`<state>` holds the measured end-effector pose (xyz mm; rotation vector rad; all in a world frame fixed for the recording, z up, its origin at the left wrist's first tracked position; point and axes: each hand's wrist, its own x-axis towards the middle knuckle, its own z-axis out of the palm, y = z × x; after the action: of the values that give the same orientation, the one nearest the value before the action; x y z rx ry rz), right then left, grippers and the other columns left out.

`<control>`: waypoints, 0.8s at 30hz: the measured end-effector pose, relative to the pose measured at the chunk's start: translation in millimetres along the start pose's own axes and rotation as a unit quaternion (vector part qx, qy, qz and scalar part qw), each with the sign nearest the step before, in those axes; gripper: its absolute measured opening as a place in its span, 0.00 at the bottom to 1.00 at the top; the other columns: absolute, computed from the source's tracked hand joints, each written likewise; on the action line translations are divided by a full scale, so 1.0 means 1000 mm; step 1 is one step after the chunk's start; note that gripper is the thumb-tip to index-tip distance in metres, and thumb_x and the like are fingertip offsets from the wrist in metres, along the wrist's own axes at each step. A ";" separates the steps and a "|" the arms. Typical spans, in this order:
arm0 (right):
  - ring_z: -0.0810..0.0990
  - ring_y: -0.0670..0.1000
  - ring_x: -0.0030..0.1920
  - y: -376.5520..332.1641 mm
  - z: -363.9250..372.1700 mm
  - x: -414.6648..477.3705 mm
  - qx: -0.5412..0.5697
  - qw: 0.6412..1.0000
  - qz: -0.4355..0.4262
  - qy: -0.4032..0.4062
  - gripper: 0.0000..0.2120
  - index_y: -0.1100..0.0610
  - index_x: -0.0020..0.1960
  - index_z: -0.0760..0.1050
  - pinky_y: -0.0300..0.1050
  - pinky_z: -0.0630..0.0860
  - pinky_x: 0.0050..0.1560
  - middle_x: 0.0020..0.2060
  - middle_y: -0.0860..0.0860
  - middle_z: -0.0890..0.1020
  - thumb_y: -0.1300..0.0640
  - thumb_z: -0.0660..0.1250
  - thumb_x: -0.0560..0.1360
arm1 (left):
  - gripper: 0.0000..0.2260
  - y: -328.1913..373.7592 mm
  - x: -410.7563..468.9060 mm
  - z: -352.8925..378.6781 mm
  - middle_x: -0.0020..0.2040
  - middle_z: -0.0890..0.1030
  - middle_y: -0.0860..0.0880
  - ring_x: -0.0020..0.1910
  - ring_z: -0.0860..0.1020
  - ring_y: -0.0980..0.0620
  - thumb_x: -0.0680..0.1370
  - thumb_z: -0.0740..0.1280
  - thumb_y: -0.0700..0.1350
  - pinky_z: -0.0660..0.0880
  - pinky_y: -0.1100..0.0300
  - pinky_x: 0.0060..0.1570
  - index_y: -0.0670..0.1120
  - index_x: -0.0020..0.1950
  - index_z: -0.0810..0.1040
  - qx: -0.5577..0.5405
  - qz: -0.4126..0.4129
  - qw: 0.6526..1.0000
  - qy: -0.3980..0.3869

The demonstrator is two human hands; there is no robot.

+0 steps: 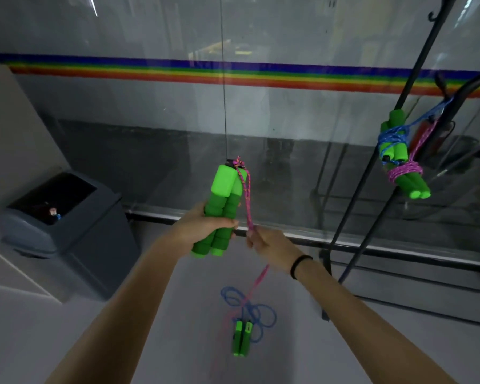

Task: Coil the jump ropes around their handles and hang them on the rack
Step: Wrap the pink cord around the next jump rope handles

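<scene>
- Glass wall (150, 120) with a rainbow stripe (150, 72) running across it, and a plain grey floor (150, 342) underneath.
- Black rack (412, 79) leans up in front of the glass, so I'll place everything off that.
- Two finished bundles hang on the rack: a blue-wrapped bundle (392, 134) higher up and a pink-wrapped bundle (408, 176) just below it. They're touching, and both have green handles.
- Well to the left of the rack, the person's left hand (205, 225) grips a pair of green foam handles (223, 195) upright, with fingers curled right round the lower half.
- Pink rope (247, 195) is knotted at the top of those handles and runs down their rack-facing side.
- Right hand (266, 245), between the handles and the rack, pinches that pink rope just beside the left hand's fingertips. There's a black wristband (299, 264) on that wrist.
- Below the pinch the pink rope drops loose to the floor. It's blurry, so I can't tell exactly how it lies.
- Blue rope (263, 314) sits in loose loops on the floor near the rack's foot, with its floor handles (241, 338) lying side by side.
- Grey bin (67, 231) is way off on the far side from the rack.
</scene>
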<state>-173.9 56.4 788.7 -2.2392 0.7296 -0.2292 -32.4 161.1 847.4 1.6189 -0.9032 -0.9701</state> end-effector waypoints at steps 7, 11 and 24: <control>0.77 0.60 0.51 -0.061 -0.037 -0.010 -0.272 0.951 -0.084 -0.118 0.15 0.64 0.58 0.71 0.44 0.66 0.43 0.53 0.63 0.78 0.56 0.52 0.80 | 0.08 0.009 0.017 0.003 0.32 0.78 0.45 0.26 0.76 0.52 0.71 0.69 0.34 0.74 0.63 0.27 0.44 0.45 0.74 0.150 0.037 0.987 0.047; 0.75 0.58 0.44 -0.085 -0.060 -0.013 -0.302 0.937 -0.133 -0.115 0.13 0.64 0.51 0.73 0.42 0.62 0.39 0.44 0.61 0.76 0.57 0.54 0.80 | 0.14 0.019 0.019 0.000 0.40 0.78 0.41 0.32 0.77 0.47 0.69 0.71 0.38 0.76 0.57 0.32 0.47 0.48 0.69 0.260 0.082 0.962 0.012; 0.71 0.47 0.32 -0.081 -0.137 0.033 -0.076 0.976 -0.198 -0.053 0.17 0.56 0.39 0.80 0.41 0.66 0.38 0.32 0.59 0.78 0.43 0.64 0.72 | 0.14 0.035 0.001 0.014 0.47 0.83 0.49 0.50 0.80 0.47 0.66 0.71 0.45 0.70 0.60 0.41 0.54 0.49 0.77 0.506 0.134 0.850 -0.052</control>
<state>-162.8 -1.1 939.9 -2.5083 0.2437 -0.2515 -48.6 147.7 878.3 2.1964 -1.8592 -0.3510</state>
